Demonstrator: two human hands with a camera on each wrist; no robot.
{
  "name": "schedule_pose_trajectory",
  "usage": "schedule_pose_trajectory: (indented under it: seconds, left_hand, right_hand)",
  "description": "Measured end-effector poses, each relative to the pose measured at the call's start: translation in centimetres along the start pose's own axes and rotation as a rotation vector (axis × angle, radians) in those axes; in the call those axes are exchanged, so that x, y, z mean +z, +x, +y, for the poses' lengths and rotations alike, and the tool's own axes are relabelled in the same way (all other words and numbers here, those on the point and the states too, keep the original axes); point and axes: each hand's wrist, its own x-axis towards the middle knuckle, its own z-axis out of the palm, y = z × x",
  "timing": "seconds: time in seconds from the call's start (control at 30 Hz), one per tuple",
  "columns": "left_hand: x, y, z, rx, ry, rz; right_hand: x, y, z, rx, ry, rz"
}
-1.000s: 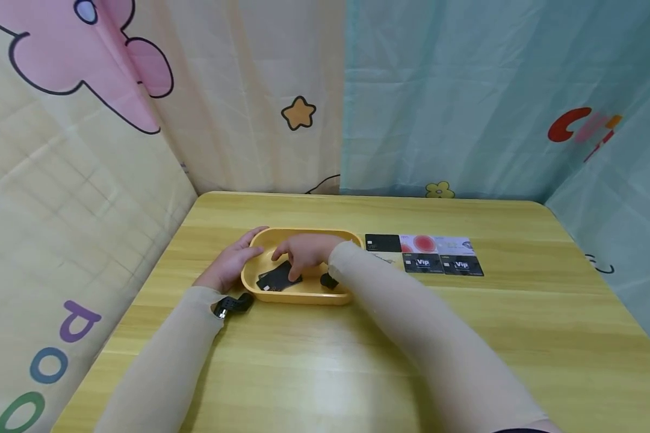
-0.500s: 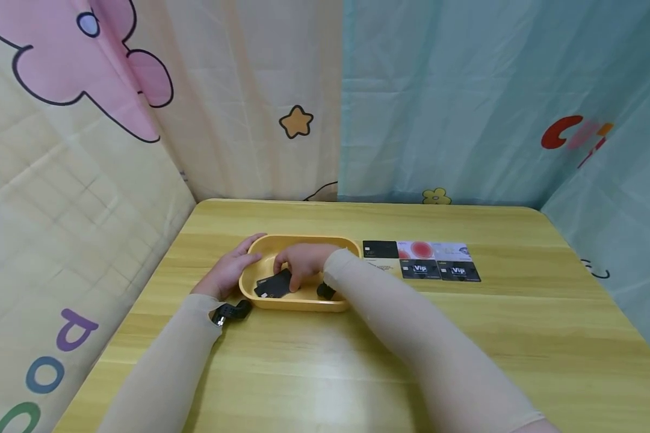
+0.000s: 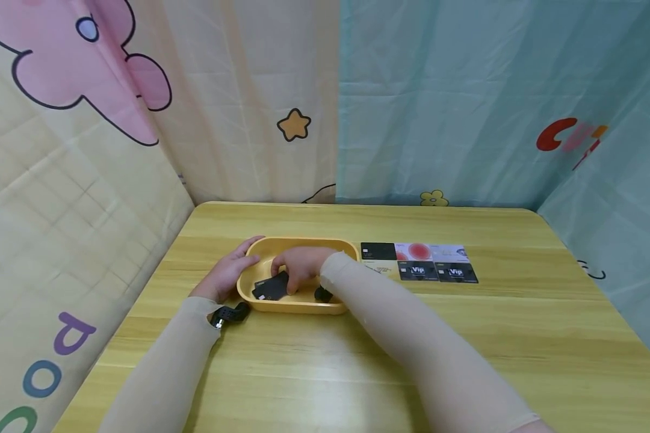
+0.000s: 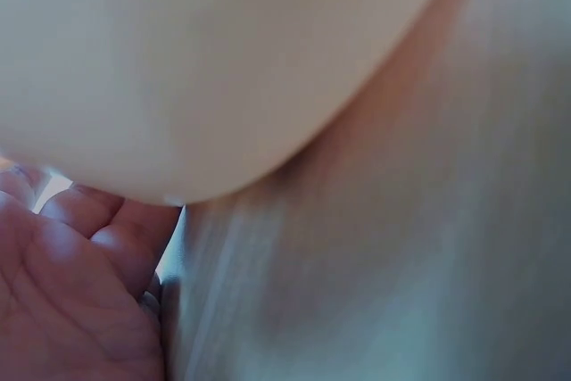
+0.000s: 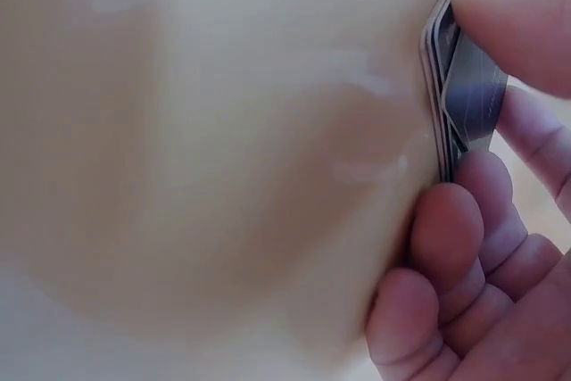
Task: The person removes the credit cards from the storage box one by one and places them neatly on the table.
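Observation:
My left hand (image 3: 224, 278) holds the left end of a yellow oblong plastic tray (image 3: 298, 308), thumb over the rim and fingers along the outside. Inside the tray my right hand (image 3: 301, 264) reaches down over a small pile of black cards (image 3: 271, 287), slightly fanned. In the right wrist view the thumb and fingers pinch the stacked cards (image 5: 477, 86) from opposite edges, and their layered edges show. How many cards are gripped is hidden. The left wrist view has the tray's pale wall (image 4: 205, 86) above my left palm (image 4: 71, 301).
Right of the tray, several cards lie edge to edge in two rows: a black card (image 3: 378, 251), a red-circle card (image 3: 418, 251), a pale card (image 3: 449, 254), a cream card (image 3: 384, 269) and dark Vip cards (image 3: 417, 270). Patterned curtains (image 3: 439, 90) rise behind the wooden table (image 3: 303, 373).
My right index finger, stretched out above the cards a second ago, has come down and bent against the pile. The left hand keeps its place on the tray. The head view has tilted slightly.

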Motion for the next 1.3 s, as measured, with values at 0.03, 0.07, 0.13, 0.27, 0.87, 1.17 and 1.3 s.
schedule_pose_trajectory:
  seconds: [0.03, 0.07, 0.13, 0.27, 0.87, 1.17, 1.3]
  left_hand:
    - [0.0, 0.0, 0.0, 0.0, 0.0, -0.001]
    - [0.0, 0.0, 0.0, 0.0, 0.001, 0.001]
    - [0.0, 0.0, 0.0, -0.001, 0.002, 0.002]
    - [0.1, -0.1, 0.1, 0.002, 0.011, -0.008]
    - [0.0, 0.1, -0.1, 0.018, 0.082, 0.029]
    - [0.0, 0.1, -0.1, 0.01, 0.07, 0.017]
    - [0.0, 0.1, -0.1, 0.001, 0.068, 0.02]
  right_hand:
    - [0.0, 0.0, -0.1, -0.002, -0.007, 0.0]
    - [-0.1, -0.1, -0.2, -0.001, -0.015, -0.001]
    - [-0.2, -0.2, -0.3, -0.002, -0.036, -0.004]
    - [-0.3, -0.5, -0.5, 0.007, -0.055, -0.009]
    - [0.1, -0.6, -0.6, -0.03, -0.112, 0.05]
    - [-0.2, -1.1, -0.6, -0.05, -0.136, 0.086]
    - [-0.2, -1.1, -0.5, -0.06, -0.135, 0.089]
